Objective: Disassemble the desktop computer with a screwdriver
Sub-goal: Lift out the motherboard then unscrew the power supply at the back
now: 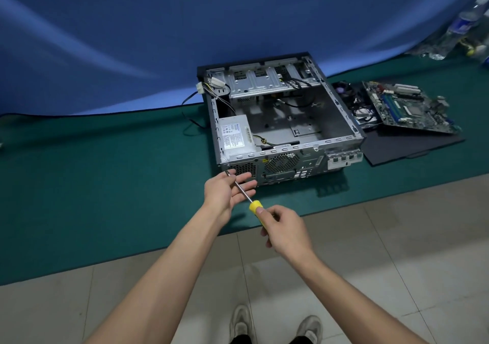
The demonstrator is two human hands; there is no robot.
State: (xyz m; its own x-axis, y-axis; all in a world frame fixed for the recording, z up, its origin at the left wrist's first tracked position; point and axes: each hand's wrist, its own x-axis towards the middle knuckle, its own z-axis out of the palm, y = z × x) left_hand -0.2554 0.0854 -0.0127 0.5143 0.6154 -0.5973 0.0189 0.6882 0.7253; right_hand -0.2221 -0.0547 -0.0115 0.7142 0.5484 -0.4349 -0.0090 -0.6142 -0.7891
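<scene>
The open grey metal computer case (285, 121) is set on the green mat (105, 185); the green circuit motherboard (407, 108) is laid at its three o'clock, the silver box power supply (235, 134) inside at nine o'clock.

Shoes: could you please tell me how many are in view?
2: left shoe and right shoe, side by side on the tiled floor at the bottom edge.

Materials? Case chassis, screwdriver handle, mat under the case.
Case chassis: likely bare sheet steel, dull grey, stamped vents.
Screwdriver handle: probably plastic, glossy yellow; shaft bright metal.
Mat: green, matte, dark-edged; looks like rubber or vinyl.
</scene>
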